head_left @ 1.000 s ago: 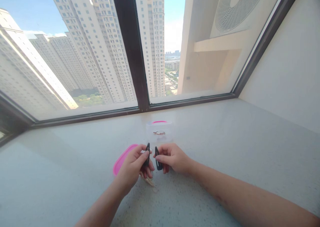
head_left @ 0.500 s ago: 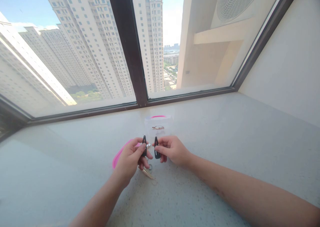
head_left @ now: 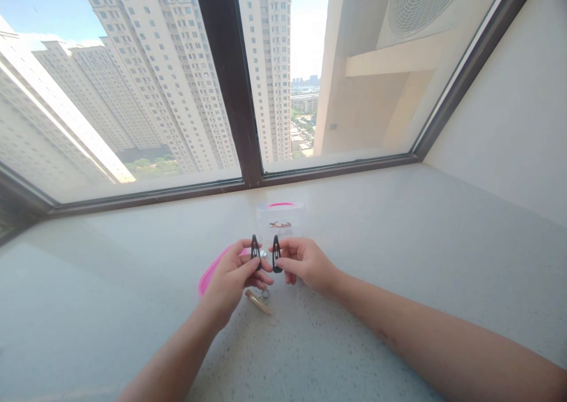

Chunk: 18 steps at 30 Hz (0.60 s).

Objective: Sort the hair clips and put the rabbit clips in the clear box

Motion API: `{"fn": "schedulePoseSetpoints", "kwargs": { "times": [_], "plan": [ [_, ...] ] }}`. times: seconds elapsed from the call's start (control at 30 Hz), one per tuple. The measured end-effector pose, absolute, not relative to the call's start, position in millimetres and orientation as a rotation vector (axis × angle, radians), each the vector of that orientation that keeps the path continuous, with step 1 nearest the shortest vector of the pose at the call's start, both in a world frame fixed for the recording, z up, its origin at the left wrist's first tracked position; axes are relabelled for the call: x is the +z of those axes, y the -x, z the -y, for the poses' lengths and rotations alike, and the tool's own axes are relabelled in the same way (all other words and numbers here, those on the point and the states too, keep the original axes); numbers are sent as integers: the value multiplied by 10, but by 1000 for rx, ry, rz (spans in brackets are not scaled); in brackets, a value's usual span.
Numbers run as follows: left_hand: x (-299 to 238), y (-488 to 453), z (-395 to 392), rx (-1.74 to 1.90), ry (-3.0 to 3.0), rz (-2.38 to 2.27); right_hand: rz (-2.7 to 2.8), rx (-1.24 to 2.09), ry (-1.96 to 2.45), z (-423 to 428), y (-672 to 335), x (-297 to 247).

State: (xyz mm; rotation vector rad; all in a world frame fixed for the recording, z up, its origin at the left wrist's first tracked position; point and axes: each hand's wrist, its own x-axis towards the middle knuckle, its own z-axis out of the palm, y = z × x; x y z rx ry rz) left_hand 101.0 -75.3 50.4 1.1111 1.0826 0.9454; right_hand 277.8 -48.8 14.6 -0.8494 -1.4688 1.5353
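My left hand (head_left: 233, 278) pinches a black snap hair clip (head_left: 255, 250) upright between thumb and fingers. My right hand (head_left: 305, 264) pinches a second black hair clip (head_left: 276, 253) beside it, the two clips close together and pointing up. Just behind them stands a small clear plastic box (head_left: 280, 220) with a pink base and a small brownish item inside. Its pink lid (head_left: 211, 275) lies flat on the ledge under my left hand. A gold-coloured clip (head_left: 257, 301) and a small ring (head_left: 265, 294) lie on the ledge below my hands.
A pale speckled stone window ledge (head_left: 376, 254) carries everything. A dark window frame (head_left: 230, 83) and glass rise behind, with tower blocks outside. A white wall (head_left: 509, 124) closes the right side.
Both hands have lifted slightly and brought the two black clips more upright and closer together. The gold clip and ring beneath my left hand now show more fully.
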Motion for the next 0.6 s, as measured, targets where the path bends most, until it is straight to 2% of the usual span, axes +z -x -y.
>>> {"fn": "schedulePoseSetpoints", "kwargs": {
  "times": [0.6],
  "plan": [
    [470,-994,766,879,-1119,-1122,1407,1510,910,482,-2800,182]
  ]
}}
